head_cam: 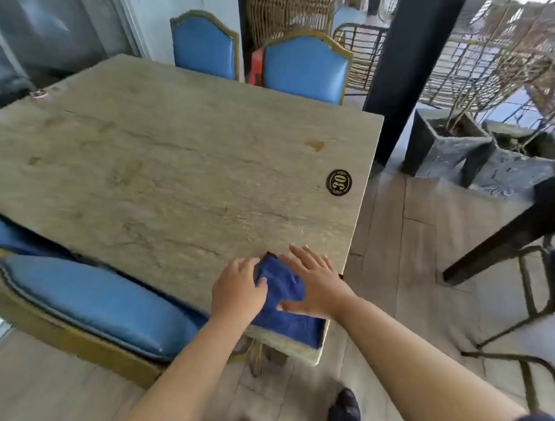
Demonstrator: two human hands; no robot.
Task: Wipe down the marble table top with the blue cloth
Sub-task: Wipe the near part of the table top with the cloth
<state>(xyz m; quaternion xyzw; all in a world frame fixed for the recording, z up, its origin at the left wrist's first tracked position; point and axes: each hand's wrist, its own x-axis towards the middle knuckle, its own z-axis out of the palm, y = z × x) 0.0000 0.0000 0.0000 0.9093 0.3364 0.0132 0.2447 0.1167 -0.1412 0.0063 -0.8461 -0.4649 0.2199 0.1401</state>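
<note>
The blue cloth point(283, 289) is lying bunched at the near right corner of the marble worktop point(177, 162), its lower part spreading flat toward the near edge. The left hand point(239, 289) is resting on the cloth's left side with fingers curled loosely over a fold. The right hand point(314, 285) is pressing flat on its right side, fingers spread wide. The cloth looks soft, light and floppy, likely bunching under push, so a broad palm on its middle should be steering it best. A round number plaque point(339, 182) is sitting near the right edge.
</note>
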